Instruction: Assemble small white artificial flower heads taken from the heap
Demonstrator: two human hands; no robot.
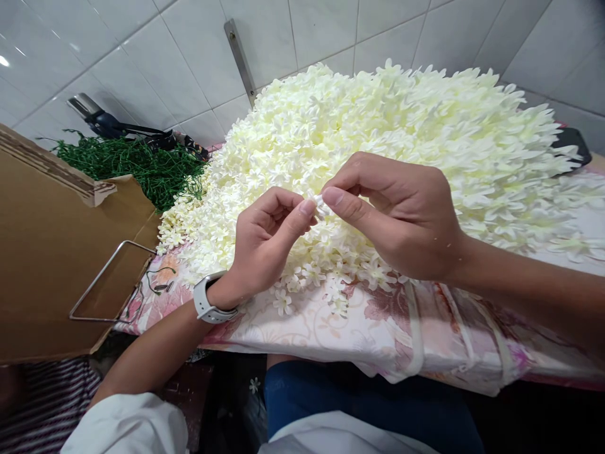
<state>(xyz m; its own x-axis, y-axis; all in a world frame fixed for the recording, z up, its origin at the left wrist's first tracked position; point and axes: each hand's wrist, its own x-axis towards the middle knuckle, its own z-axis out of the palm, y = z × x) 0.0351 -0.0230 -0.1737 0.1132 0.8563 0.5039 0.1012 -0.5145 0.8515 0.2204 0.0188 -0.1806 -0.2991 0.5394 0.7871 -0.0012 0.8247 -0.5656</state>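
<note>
Low over a large heap of white artificial flowers (378, 120), my two hands meet with their fingertips almost touching. A small white flower (322, 205) is pinched between them, mostly covered by my fingers. My left hand (262, 236), with a pale watch on the wrist, holds one side of it between thumb and forefinger. Thumb and forefinger of my right hand (401, 217) close on the other side. Loose single blossoms (282, 301) lie below my hands at the heap's front edge.
A floral tablecloth (326, 331) covers the table. To the left stand a cardboard box (66, 265) with a bent metal wire (101, 277) beside it, and a pile of green plastic stems (127, 164). A dark phone-like object (573, 146) lies at right. Behind is a tiled wall (326, 28).
</note>
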